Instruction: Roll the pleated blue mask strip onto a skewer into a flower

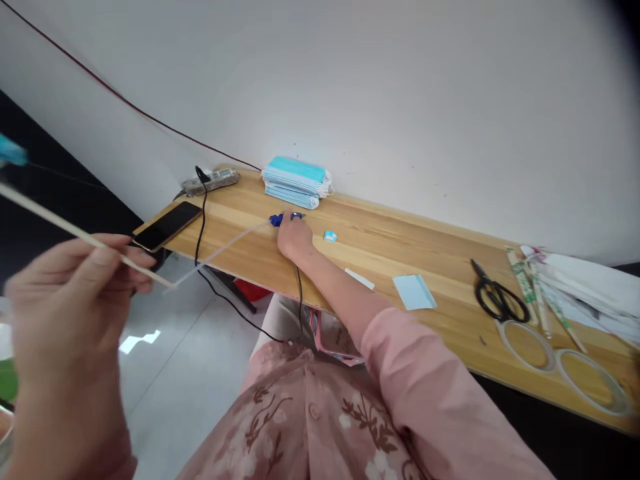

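Note:
My left hand (70, 320) is raised at the near left, fingers pinched on a thin wooden stick (60, 225). The stick slants up to the left, where a blurred blue piece (10, 152) sits at its end. My right hand (294, 237) reaches out over the wooden table (380, 247) and is closed on a small dark blue tool (281, 217). A black cord (299, 293) runs from under that hand over the table's near edge. A pale translucent rod (225, 250) stretches from the blue tool towards the left.
A stack of blue face masks (297, 181) lies by the wall, with a power strip (210, 181) and a phone (167, 225) to its left. Also on the table: a small teal bit (330, 235), light blue paper (414, 291), black scissors (497, 297), tape rolls (527, 343) and wrapped sticks (530, 293).

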Motion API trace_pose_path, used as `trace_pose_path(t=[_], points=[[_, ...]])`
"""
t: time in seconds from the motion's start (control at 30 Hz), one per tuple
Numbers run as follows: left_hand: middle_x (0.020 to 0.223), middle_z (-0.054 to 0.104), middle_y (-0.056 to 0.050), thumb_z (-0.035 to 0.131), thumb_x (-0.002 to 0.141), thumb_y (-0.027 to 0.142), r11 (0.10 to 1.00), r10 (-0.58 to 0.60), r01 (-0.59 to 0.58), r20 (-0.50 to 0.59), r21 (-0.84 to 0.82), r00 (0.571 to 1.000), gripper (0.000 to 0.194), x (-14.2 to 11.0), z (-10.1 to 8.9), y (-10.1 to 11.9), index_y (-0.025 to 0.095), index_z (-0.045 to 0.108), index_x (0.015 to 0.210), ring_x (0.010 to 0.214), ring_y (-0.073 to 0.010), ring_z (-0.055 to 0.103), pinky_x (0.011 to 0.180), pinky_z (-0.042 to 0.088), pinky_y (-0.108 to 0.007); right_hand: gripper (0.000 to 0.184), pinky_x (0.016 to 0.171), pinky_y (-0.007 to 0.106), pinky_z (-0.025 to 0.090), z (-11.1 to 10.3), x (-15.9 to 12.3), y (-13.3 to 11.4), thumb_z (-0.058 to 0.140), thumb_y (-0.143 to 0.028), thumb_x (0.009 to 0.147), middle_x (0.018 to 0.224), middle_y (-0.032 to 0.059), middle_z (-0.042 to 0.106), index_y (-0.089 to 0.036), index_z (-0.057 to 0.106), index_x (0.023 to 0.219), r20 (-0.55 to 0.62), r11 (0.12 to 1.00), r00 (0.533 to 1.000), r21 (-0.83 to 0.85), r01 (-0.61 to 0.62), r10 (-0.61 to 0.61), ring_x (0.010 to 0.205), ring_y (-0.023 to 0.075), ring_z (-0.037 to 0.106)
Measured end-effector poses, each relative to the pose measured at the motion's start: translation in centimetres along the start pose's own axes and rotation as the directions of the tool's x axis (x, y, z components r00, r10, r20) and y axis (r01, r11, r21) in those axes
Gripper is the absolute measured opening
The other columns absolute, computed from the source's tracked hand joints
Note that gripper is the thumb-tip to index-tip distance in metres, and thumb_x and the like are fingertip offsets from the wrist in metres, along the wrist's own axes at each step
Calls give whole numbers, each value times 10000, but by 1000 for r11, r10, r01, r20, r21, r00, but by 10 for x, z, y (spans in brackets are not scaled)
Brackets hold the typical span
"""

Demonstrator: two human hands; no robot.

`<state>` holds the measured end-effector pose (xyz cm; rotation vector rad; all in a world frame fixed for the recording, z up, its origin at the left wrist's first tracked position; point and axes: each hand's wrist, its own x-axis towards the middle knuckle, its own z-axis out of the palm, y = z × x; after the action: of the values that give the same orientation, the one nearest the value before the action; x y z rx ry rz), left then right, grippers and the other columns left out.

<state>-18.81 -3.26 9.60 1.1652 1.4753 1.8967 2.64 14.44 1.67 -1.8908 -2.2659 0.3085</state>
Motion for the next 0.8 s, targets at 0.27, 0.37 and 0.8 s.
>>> trace_pose_path(t=[0.27,0.37,0.8], points=[[644,719,-27,954,659,426,887,-229,384,478,-256,848,373,-14,101,-39,139,798,837,488,-103,598,438,493,-202,496,1018,488,525,-23,-7,1,606,-320,992,1280,293,704,-38,606,1399,-2,994,999,104,45,-45,1229,378,662],[631,702,-25,963,636,485,815,-263,526,653,-244,710,438,-22,135,-47,125,795,820,478,-86,567,442,484,-192,392,991,442,549,-59,-29,40,453,-357,1067,1233,186,745,-146,695,1290,-66,974,996,214,73,-60,1186,297,688],[655,711,-4,917,736,526,712,-263,702,933,16,246,422,-83,204,-55,159,815,919,456,-77,573,429,455,-175,352,693,223,581,-90,-137,148,917,-485,699,899,-30,696,-266,716,887,-168,-111,951,973,202,258,871,117,655]])
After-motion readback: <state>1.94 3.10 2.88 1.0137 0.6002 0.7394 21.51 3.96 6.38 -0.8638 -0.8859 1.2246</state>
